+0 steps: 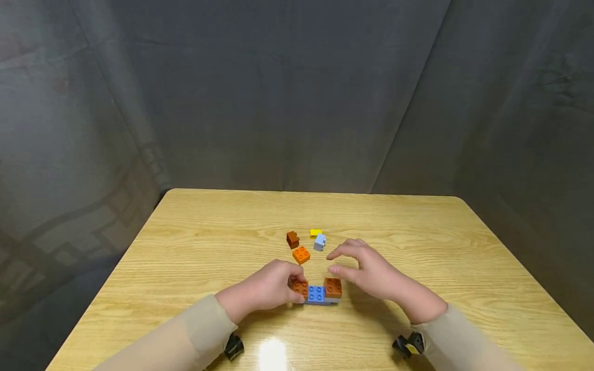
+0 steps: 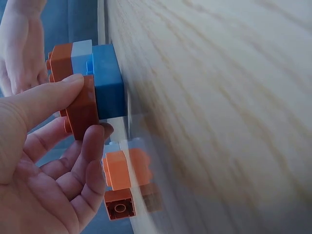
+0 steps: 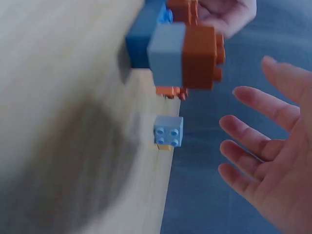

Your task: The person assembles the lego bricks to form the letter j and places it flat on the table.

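My left hand (image 1: 274, 288) pinches a brown brick (image 2: 84, 107) between thumb and fingers. That brick lies against the studded top of a long blue brick (image 1: 316, 294), at its left end, and reaches past the edge. At the blue brick's right end sits a light grey-blue brick (image 3: 166, 53) with a second brown brick (image 1: 332, 287) stacked on it. My right hand (image 1: 371, 270) hovers just right of this stack, fingers spread and slightly bent, holding nothing. In the right wrist view a gap shows between its fingertips (image 3: 240, 91) and the stack.
Beyond the build, loose bricks lie on the wooden table (image 1: 223, 221): an orange one (image 1: 301, 255), a brown one (image 1: 293, 239) on its side, a pale blue one (image 1: 319, 242) on its side and a yellow one (image 1: 315, 233). A dark grey curtain (image 1: 278, 103) hangs behind.
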Motion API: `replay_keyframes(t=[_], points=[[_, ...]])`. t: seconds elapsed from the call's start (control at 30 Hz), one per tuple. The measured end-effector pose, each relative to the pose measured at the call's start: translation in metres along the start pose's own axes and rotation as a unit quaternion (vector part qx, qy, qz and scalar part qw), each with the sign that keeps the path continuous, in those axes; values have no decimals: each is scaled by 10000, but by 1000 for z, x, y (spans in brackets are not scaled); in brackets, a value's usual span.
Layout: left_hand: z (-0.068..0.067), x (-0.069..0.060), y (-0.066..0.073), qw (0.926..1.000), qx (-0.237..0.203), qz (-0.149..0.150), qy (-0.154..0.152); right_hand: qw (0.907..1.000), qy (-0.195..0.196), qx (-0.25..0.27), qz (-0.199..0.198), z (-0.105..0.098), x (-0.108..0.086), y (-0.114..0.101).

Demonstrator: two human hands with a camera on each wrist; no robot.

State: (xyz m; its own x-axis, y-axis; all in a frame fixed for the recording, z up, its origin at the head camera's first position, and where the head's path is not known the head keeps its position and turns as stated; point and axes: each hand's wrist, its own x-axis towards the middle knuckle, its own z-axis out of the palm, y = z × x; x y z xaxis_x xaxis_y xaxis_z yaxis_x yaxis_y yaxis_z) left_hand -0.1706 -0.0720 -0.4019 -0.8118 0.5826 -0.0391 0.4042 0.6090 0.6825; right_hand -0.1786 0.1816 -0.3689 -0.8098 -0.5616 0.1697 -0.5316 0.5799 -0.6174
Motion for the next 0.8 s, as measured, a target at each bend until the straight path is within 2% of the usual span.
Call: replay_keyframes(t=[0.13,0.27,0.43,0.63,0.8], points=[[-1,1,-1,10000,12,-10,-15,10000,-12,20,-10,-2,23,5],[-1,1,0,10000,15,12,-40,9998,-206,-59,7,7,47,12],[-1,2,-1,10000,46,-44,-65,9959,-567,-581,-388,23,68,21],[-1,0,0,9999,21,-88,-69,9876,-742,-1090,-854,33,82,23],[-1,-2,1,9999,11,-108,-77,9836,-765,-1414,-817,37,86,22]])
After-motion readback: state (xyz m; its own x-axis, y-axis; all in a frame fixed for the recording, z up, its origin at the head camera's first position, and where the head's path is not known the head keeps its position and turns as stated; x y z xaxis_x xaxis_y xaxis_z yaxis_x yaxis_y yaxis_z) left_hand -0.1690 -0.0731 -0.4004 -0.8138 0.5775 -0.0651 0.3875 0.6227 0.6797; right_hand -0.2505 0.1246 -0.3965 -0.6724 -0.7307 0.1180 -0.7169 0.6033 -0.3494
